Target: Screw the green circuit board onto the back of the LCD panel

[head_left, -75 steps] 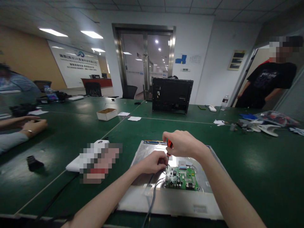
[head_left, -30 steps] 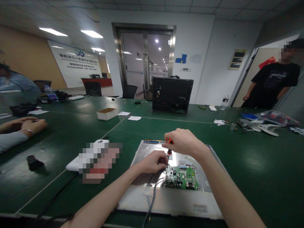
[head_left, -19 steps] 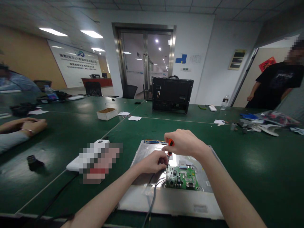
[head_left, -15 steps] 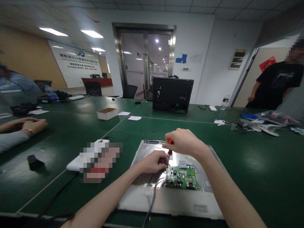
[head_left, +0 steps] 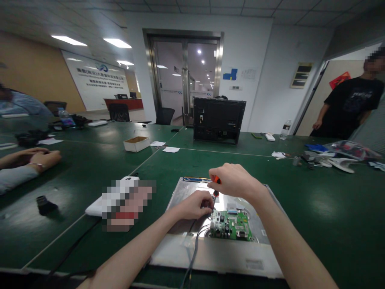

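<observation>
A silver metal panel (head_left: 222, 257) lies flat on the green table, with a green circuit board (head_left: 231, 225) on it. My right hand (head_left: 233, 178) is wrapped round the handle of an orange and black screwdriver (head_left: 216, 186), whose shaft points down at the board's upper left corner. Close beside the tip, my left hand (head_left: 198, 204) has its fingers pinched together; whatever they hold is too small to make out. Dark cables (head_left: 195, 253) run from the board's left side toward the near edge.
Left of the panel sit a white device (head_left: 96, 205) and a black cylindrical part (head_left: 45, 204). Another person's hands (head_left: 45, 158) rest at the far left. Beyond stand an open white box (head_left: 136, 144) and a black monitor frame (head_left: 219, 120); someone in black (head_left: 351, 100) stands right.
The view has shifted very slightly. Both hands remain in almost the same place at the board's corner, and the screwdriver is still in my right hand.
</observation>
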`<state>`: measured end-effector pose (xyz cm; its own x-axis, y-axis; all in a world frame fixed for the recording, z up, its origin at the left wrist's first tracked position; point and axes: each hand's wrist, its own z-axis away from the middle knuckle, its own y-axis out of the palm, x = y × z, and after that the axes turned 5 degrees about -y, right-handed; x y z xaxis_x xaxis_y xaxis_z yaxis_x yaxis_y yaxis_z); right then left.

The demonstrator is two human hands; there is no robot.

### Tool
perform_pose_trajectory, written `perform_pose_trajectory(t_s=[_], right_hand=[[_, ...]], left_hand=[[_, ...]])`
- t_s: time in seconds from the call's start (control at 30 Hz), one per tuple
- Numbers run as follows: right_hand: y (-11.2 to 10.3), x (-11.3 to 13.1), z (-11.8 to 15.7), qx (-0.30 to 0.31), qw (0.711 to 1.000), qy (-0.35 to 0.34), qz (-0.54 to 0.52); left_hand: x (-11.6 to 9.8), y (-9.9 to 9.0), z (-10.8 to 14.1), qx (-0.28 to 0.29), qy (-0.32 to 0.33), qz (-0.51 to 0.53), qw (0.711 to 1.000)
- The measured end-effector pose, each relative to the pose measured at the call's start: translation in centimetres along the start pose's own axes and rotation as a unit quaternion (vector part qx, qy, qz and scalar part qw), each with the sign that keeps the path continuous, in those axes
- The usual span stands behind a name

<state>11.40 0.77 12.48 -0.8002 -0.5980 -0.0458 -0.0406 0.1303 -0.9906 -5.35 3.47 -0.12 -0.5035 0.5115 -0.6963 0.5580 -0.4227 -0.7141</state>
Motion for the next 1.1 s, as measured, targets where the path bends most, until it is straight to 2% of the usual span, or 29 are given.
perform_pose_trajectory(t_s=[0.2, 0.5, 1.1], right_hand=[[-0.17, 0.11, 0.23, 0.004, 1.0, -0.017, -0.007], [0.11, -0.09, -0.1, -0.003, 1.0, 0.008, 0.002], [0.09, -0.01, 0.1, -0.015, 1.0, -0.008, -0.008]], left_hand=[[-0.02, 0.01, -0.03, 0.007, 0.003, 0.006, 1.0], [0.03, 0.14, -0.04, -0.002, 0.01, -0.031, 0.999], [-0.4, -0.07, 0.05, -0.011, 0.021, -0.047, 0.999]])
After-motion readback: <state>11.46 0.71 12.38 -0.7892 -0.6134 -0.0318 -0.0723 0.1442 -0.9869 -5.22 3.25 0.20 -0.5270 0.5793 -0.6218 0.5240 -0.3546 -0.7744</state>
